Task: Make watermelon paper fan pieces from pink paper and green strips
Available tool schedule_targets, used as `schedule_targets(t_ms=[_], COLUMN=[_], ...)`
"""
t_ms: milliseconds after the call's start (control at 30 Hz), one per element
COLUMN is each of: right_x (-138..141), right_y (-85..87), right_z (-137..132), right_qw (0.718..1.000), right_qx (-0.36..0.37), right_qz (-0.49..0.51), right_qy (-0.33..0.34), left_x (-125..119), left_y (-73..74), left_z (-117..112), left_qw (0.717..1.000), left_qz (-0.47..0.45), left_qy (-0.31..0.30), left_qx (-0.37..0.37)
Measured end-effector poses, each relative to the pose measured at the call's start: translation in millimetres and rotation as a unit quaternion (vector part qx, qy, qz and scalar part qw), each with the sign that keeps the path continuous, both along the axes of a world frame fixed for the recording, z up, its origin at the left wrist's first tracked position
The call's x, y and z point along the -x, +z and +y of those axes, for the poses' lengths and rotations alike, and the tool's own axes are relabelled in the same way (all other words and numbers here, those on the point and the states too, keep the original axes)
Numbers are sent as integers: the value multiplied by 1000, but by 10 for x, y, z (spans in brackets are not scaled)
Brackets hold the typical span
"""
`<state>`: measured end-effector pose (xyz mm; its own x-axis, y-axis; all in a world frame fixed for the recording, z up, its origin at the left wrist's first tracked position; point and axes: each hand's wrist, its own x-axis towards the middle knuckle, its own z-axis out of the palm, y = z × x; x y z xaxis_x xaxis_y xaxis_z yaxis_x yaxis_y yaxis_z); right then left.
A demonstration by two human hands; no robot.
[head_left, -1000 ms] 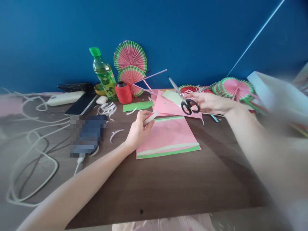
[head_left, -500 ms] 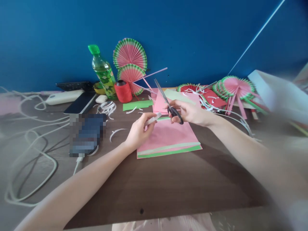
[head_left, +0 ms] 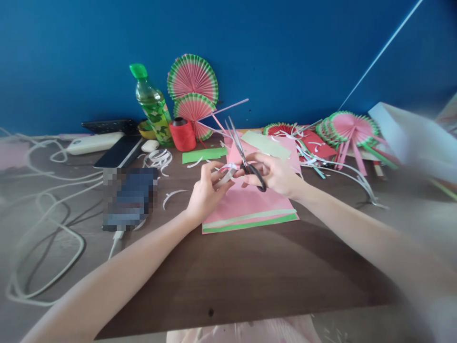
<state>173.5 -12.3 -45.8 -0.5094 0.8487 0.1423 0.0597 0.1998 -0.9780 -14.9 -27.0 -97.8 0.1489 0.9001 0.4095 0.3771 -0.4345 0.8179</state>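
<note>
My left hand is closed around a narrow roll of white tape, with thumb below and fingers above. In my right hand are black-handled scissors, their blades slightly apart and pointing up and away. The fingertips of my right hand meet the edge of the tape roll; whether they pinch its end cannot be made out. Both hands are above a pink paper sheet with green strips along its near edge.
Behind the hands lie more pink paper and a green paper strip. A red thread spool, a green bottle and pleated paper fans stand by the wall. A phone and cables are at left; more fans sit right.
My right hand has moved left and slightly down to my left hand, bringing its fingertips to the tape roll. The scissor blades have parted a little, and the roll has turned.
</note>
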Motion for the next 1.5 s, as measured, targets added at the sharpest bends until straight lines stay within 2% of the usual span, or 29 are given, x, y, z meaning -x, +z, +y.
schedule_targets(t_ms=[167, 433, 600, 667, 833, 1333, 1500], right_x=[37, 32, 32, 30, 37, 42, 43], right_y=[12, -1, -14, -21, -31, -19, -16], right_z=[-44, -48, -43, -34, -26, -73, -61], right_qw=[998, 996, 991, 992, 996, 991, 989], right_qx=[-2, 64, 107, 95, 36, 95, 111], right_qz=[32, 57, 83, 78, 48, 95, 100], right_qy=[-50, -26, 7, -1, -73, 10, 18], left_x=[-6, -17, -7, -3, -6, 3, 8], left_y=[27, 47, 36, 33, 49, 66, 87], left_z=[-11, -11, -1, 0, -2, -3, -12], left_qw=[999, 999, 999, 998, 998, 985, 985], left_qz=[21, 26, 40, 55, 58, 143, 139], left_qy=[21, 25, 24, 29, 18, 66, 54], left_qx=[22, 34, 17, -2, -31, -76, -85])
